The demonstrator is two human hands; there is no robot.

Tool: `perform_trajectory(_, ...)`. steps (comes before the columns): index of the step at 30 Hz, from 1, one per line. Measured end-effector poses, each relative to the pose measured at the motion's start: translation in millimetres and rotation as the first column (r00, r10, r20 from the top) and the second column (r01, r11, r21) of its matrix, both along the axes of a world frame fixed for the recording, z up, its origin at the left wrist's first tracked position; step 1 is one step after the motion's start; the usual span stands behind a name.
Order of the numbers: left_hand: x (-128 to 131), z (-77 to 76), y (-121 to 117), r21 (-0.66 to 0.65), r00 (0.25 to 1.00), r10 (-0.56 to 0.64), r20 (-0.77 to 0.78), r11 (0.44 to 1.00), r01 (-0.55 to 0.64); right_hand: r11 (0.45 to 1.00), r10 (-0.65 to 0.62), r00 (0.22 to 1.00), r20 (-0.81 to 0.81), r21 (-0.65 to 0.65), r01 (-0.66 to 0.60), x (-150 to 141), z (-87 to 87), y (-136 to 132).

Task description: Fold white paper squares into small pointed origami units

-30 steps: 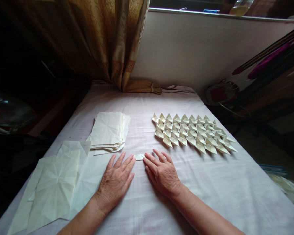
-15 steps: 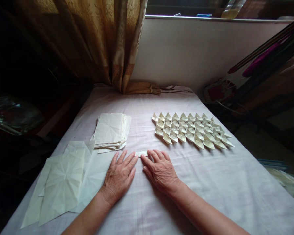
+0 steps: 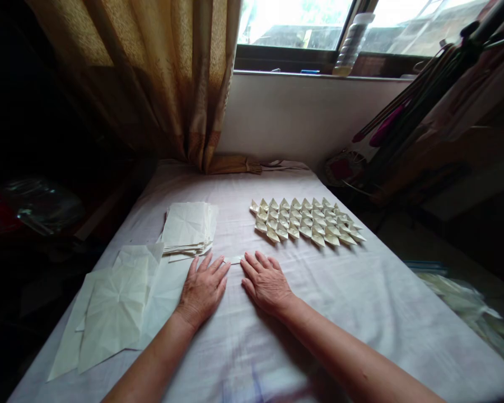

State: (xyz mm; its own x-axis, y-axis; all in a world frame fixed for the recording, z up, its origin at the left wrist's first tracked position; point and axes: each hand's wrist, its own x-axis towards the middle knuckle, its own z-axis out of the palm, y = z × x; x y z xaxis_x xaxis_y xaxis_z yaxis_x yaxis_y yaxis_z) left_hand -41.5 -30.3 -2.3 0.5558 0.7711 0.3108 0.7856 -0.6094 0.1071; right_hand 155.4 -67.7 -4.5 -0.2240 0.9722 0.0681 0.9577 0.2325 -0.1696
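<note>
A narrow strip of folded white paper [image 3: 234,260] lies on the cloth-covered surface, its two ends under my fingertips. My left hand [image 3: 204,285] rests flat with fingers stretched out, pressing the left end. On the right end lie the fingers of my right hand [image 3: 266,280], also extended and palm down. Beyond my left hand is a stack of creased paper sheets [image 3: 187,224]. Nearer and further left, larger creased sheets [image 3: 116,302] overlap one another. Several rows of small pointed folded-paper boats [image 3: 306,221] stand beyond my right hand.
A pale sheet [image 3: 319,347] covers the surface. A gold curtain [image 3: 168,84] hangs at the back left. On the window sill stands a clear bottle [image 3: 353,45]. Plastic bags [image 3: 466,302] lie low at the right, past the edge.
The view has tilted up, bringing the window into sight, and turned slightly right. Both hands stay flat on the paper strip, with little visible movement.
</note>
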Motion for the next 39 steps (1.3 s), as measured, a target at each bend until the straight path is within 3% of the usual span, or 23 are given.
perform_trajectory(4, 20.3, 2.8, -6.5, 0.041, 0.998, 0.036, -0.059, 0.999, -0.033, 0.999, -0.041, 0.999, -0.014, 0.004, 0.041, -4.9, -0.2, -2.6)
perform_trajectory(11, 45.8, -10.8, -20.7, 0.078, 0.986, 0.146, -0.082, 0.987, -0.140, 0.999, -0.040, 0.997, -0.060, -0.015, 0.039, -3.0, 3.5, -3.5)
perform_trajectory(22, 36.4, -16.2, -20.8, 0.070, 0.977, 0.149, -0.154, 0.988, -0.139, 1.000, -0.009, 0.995, -0.099, 0.014, 0.011, 0.7, -5.6, -0.1)
perform_trajectory(27, 29.1, -10.0, -23.9, 0.000, 0.968, 0.173, -0.183, 0.984, -0.176, 0.998, 0.061, 0.993, -0.100, 0.024, -0.059, 6.8, -3.1, 3.5)
perform_trajectory(39, 25.2, 5.9, -16.6, 0.014, 0.986, 0.152, -0.062, 0.988, -0.152, 0.997, 0.050, 0.991, -0.122, 0.062, -0.042, 5.8, -8.3, 1.1)
